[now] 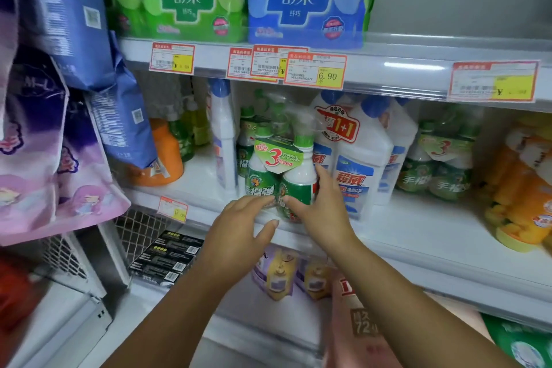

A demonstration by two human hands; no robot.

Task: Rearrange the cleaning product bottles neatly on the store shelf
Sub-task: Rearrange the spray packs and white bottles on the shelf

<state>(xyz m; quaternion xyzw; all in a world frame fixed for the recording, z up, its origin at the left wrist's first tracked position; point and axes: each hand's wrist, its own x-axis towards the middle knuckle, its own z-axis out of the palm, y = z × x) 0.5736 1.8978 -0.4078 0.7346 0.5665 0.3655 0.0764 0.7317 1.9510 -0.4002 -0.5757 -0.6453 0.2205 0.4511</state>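
Supermarket shelving in white metal fills the view, three tiers deep. Nearest, on the lowest tier under the forearms, stand purple-and-yellow soft refill pouches, with flat black barcoded cartons to their left.

At the front lip of the white middle shelf both hands meet the task's thing, a shrink-wrapped bundle of green-and-white plastic spray bottles joined by a card collar printed "3". The bundle stands upright at the very edge, in front of its row.

- The left hand has a spread grip. Its fingertips touch the lower label of the left bottle and its thumb is held apart below, probably to steady the bundle and guide it.
- The right hand has a clasping grip. Its thumb lies on the front label and its fingers wrap the right bottle's flank, which suits turning the bundle or sliding it back.

A hand on each side would keep the joined bottles from twisting.

Just beside the bundle on the right stands a taped pair of white blue-capped bottles marked "1+1". On its left is a tall white blue-capped bottle, and beyond that a squat orange jug. More green-capped bottles stand behind, so the slot looks tight.

Further right sits a second bundle of green spray bottles, well apart from the first, which suggests the stock is split. Red-and-yellow price tags hang on the rail above.
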